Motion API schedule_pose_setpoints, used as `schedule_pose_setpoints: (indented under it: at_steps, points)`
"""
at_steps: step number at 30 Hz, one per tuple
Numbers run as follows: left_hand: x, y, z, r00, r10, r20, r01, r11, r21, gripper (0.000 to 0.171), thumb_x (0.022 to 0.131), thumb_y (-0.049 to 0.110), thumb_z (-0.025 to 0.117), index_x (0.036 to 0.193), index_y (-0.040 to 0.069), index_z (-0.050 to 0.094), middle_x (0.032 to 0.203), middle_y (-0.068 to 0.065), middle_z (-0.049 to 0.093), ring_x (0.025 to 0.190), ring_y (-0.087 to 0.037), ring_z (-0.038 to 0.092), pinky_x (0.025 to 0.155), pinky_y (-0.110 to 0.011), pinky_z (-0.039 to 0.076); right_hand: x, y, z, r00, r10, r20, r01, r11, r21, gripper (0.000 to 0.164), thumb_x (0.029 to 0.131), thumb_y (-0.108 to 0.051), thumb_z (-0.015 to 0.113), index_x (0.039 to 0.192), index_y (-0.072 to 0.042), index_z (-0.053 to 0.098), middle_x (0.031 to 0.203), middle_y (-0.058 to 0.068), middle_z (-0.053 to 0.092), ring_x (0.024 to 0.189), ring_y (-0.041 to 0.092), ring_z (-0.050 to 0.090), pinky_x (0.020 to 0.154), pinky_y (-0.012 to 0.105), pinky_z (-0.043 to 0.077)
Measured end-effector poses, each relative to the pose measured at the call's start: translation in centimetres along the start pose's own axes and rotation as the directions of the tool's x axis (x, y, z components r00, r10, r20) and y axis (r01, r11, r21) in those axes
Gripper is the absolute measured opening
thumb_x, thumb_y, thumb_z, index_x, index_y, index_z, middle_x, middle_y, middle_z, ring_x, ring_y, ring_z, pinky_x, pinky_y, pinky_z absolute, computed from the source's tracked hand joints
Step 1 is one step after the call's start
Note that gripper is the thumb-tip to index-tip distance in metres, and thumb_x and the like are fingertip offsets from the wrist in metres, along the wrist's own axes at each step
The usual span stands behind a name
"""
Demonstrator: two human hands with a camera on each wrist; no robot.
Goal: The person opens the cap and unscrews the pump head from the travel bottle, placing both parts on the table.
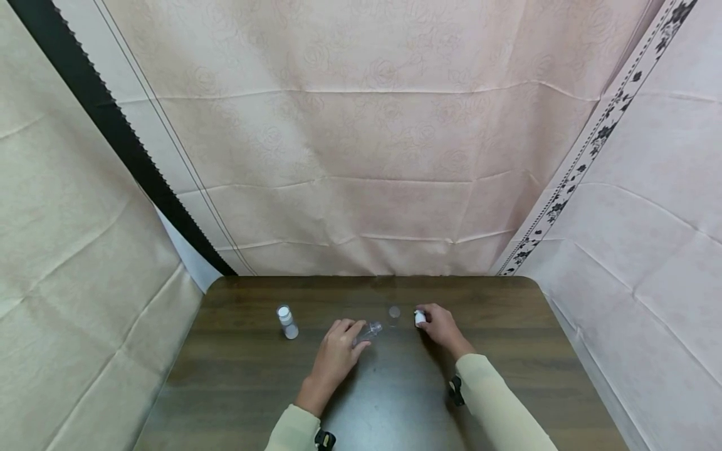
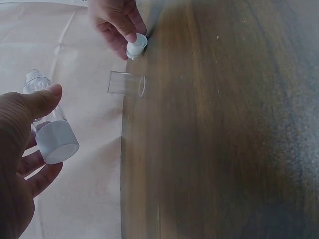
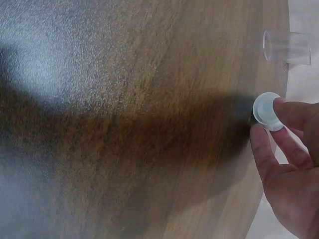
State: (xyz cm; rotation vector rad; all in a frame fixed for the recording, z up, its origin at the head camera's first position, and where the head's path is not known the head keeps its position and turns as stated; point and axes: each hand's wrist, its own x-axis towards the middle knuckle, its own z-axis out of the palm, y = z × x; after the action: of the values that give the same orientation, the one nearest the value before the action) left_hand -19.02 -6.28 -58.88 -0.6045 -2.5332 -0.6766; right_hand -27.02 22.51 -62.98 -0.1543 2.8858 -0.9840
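In the head view my left hand (image 1: 334,357) grips a small clear bottle (image 1: 368,333) tilted over the table. The left wrist view shows the thumb across this bottle (image 2: 58,142), with its whitish base toward the camera and its bare neck pointing away. My right hand (image 1: 442,329) pinches a small white bottle top (image 1: 420,317) between thumb and fingers. A round hollow shows in the white top (image 3: 265,109) in the right wrist view. Between the hands, a clear cylindrical cap (image 2: 126,83) stands on the table, apart from both.
A second small bottle (image 1: 288,324) with a white top stands on the left of the brown wooden table (image 1: 237,376). Pale cloth sheets (image 1: 361,138) hang behind the table's far edge and at both sides.
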Motion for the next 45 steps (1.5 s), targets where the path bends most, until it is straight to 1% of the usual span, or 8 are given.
schedule_pose_setpoints:
  at_steps: [6, 11, 18, 22, 28, 35, 40, 45]
  points:
    - [0.2, -0.1, 0.0, 1.0, -0.013, -0.01, 0.012, 1.0, -0.017, 0.04, 0.083, 0.029, 0.087, 0.118, 0.014, 0.075, 0.104, -0.001, 0.071, 0.09, -0.012, 0.063, 0.078, -0.027, 0.06, 0.0, 0.1, -0.1, 1.0, 0.003, 0.007, -0.003, 1.0, 0.0, 0.04, 0.095, -0.005, 0.073, 0.134, -0.002, 0.066, 0.131, 0.023, 0.065, 0.108, 0.032, 0.066, 0.092, 0.051, 0.056]
    - [0.6, -0.3, 0.2, 0.999, -0.028, -0.015, 0.027, 0.999, -0.046, 0.041, 0.081, 0.023, 0.09, 0.118, 0.012, 0.075, 0.105, -0.003, 0.073, 0.09, -0.014, 0.067, 0.079, -0.029, 0.062, -0.1, 0.2, -0.2, 1.0, 0.005, 0.011, -0.005, 0.999, 0.036, 0.043, 0.095, -0.005, 0.073, 0.136, -0.002, 0.065, 0.132, 0.022, 0.065, 0.11, 0.032, 0.068, 0.092, 0.051, 0.057]
    - [1.4, -1.1, 0.6, 0.998, -0.013, -0.057, 0.01, 0.999, -0.044, 0.042, 0.079, 0.021, 0.092, 0.116, 0.01, 0.075, 0.106, -0.006, 0.074, 0.091, -0.018, 0.071, 0.079, -0.033, 0.062, 0.0, 0.4, -0.2, 1.0, -0.011, 0.008, 0.01, 0.998, 0.067, 0.044, 0.094, -0.003, 0.073, 0.137, -0.002, 0.063, 0.132, 0.022, 0.066, 0.111, 0.033, 0.069, 0.092, 0.05, 0.058]
    - [2.0, -1.6, 0.9, 0.999, -0.025, -0.042, 0.022, 0.998, -0.062, 0.042, 0.08, 0.021, 0.09, 0.117, 0.009, 0.074, 0.109, -0.009, 0.075, 0.096, -0.021, 0.074, 0.082, -0.034, 0.062, 0.0, 0.5, -0.3, 1.0, -0.009, 0.015, 0.008, 0.997, 0.078, 0.044, 0.094, -0.002, 0.073, 0.137, -0.002, 0.064, 0.133, 0.021, 0.065, 0.112, 0.033, 0.069, 0.092, 0.05, 0.058]
    - [2.7, -2.2, 1.3, 0.995, -0.094, 0.032, 0.097, 0.986, -0.133, 0.043, 0.085, 0.02, 0.087, 0.122, 0.006, 0.072, 0.116, -0.013, 0.074, 0.104, -0.026, 0.074, 0.085, -0.037, 0.062, -0.3, 0.6, -0.3, 1.0, 0.006, 0.022, -0.008, 0.996, 0.084, 0.044, 0.094, -0.001, 0.072, 0.137, -0.005, 0.064, 0.132, 0.019, 0.066, 0.112, 0.03, 0.069, 0.093, 0.049, 0.058]
    - [2.9, -2.6, 2.3, 0.97, -0.215, 0.109, 0.235, 0.946, -0.223, 0.04, 0.088, 0.016, 0.084, 0.124, 0.007, 0.069, 0.121, -0.015, 0.073, 0.108, -0.029, 0.072, 0.088, -0.043, 0.061, -1.1, 0.4, -0.4, 1.0, 0.015, 0.007, -0.016, 0.994, 0.105, 0.046, 0.093, 0.001, 0.073, 0.138, -0.006, 0.064, 0.132, 0.018, 0.066, 0.108, 0.029, 0.069, 0.092, 0.048, 0.058]
    - [3.2, -2.9, 3.1, 0.961, -0.254, 0.109, 0.274, 0.928, -0.251, 0.038, 0.087, 0.015, 0.085, 0.12, 0.007, 0.069, 0.12, -0.015, 0.073, 0.107, -0.03, 0.072, 0.085, -0.044, 0.062, -1.9, 0.2, -0.7, 1.0, 0.027, -0.013, -0.025, 0.989, 0.143, 0.05, 0.094, 0.001, 0.072, 0.142, -0.008, 0.06, 0.14, 0.016, 0.062, 0.112, 0.03, 0.068, 0.093, 0.047, 0.059]
    - [3.9, -3.3, 3.8, 0.954, -0.28, 0.107, 0.3, 0.908, -0.293, 0.036, 0.086, 0.013, 0.085, 0.118, 0.007, 0.071, 0.116, -0.015, 0.074, 0.104, -0.03, 0.072, 0.085, -0.047, 0.061, -2.8, 0.0, -1.0, 0.998, -0.005, -0.059, 0.015, 0.987, 0.158, 0.052, 0.094, 0.0, 0.072, 0.143, -0.009, 0.059, 0.143, 0.015, 0.06, 0.112, 0.031, 0.068, 0.093, 0.048, 0.059]
